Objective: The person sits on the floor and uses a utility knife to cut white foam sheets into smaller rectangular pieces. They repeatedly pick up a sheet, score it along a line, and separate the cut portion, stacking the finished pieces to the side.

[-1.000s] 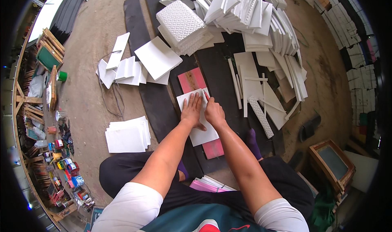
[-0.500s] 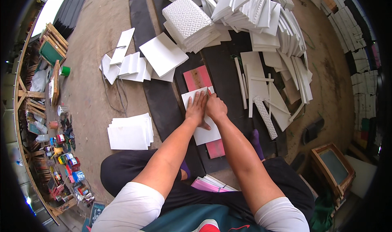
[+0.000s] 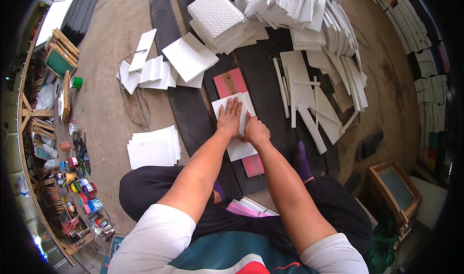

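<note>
A white foam-like board [image 3: 242, 151] lies across a pink-red plank [image 3: 223, 84] with a worn brown strip, on black matting [image 3: 266, 81]. My left hand [image 3: 231, 118] presses flat on the board, its fingers stretched out toward the far edge. Beside it, my right hand [image 3: 256, 130] is closed around a slim red-orange tool [image 3: 249, 114], whose tip meets the board near its right side. The fist hides most of the tool, so its exact kind does not show. The near end [image 3: 253, 165] of the pink-red plank sticks out beyond the board.
A stack of white sheets [image 3: 152, 148] lies left of my legs. Patterned white panels [image 3: 216, 15] and leaning boards [image 3: 299, 8] are piled ahead. Thin offcuts [image 3: 311, 129] lie to the right. Paint cans [image 3: 87, 189] line the left; a wooden frame [image 3: 394, 192] stands at right.
My right hand has slid toward me along the board's right side with the red-orange tool. My left hand stays flat on the board. The whole view has shifted slightly.
</note>
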A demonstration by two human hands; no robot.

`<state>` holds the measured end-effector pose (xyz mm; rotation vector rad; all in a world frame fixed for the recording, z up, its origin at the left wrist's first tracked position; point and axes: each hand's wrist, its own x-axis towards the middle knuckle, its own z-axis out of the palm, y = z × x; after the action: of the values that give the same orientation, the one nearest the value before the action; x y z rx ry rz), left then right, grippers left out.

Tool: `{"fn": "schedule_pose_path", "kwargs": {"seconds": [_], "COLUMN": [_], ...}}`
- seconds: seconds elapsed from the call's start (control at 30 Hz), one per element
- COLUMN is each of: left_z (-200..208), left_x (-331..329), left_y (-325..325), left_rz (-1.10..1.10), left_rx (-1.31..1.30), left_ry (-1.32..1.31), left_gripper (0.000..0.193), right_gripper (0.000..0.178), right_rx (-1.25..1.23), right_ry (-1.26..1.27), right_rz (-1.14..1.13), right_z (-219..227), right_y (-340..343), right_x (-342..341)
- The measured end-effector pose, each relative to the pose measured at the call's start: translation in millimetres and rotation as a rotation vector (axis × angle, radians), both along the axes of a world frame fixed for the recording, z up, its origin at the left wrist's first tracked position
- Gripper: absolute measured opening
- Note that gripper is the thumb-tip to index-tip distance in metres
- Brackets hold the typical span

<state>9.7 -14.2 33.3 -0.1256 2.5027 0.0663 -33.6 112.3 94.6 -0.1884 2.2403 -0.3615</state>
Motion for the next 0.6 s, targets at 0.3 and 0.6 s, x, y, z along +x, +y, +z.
{"fn": "schedule_pose_path", "kwargs": {"seconds": [0.3,0.6], "left_z": [12.1,10.3], "left_x": [-2.9,-1.6], "left_y": [4.2,5.3], "left_rz": [-0.015,-0.014], "left_rx": [0.017,-0.011], "left_ry": [0.000,-0.008], "left_gripper": [0.168,0.170], "right_gripper": [0.045,0.038], "right_rx": [0.037,0.050], "right_ry": [-0.038,-0.042], "right_rz": [-0.058,-0.071], "right_z": [-5.9,-12.6], "right_y": [40.3,77.6], "right_x": [37.1,80.9]}}
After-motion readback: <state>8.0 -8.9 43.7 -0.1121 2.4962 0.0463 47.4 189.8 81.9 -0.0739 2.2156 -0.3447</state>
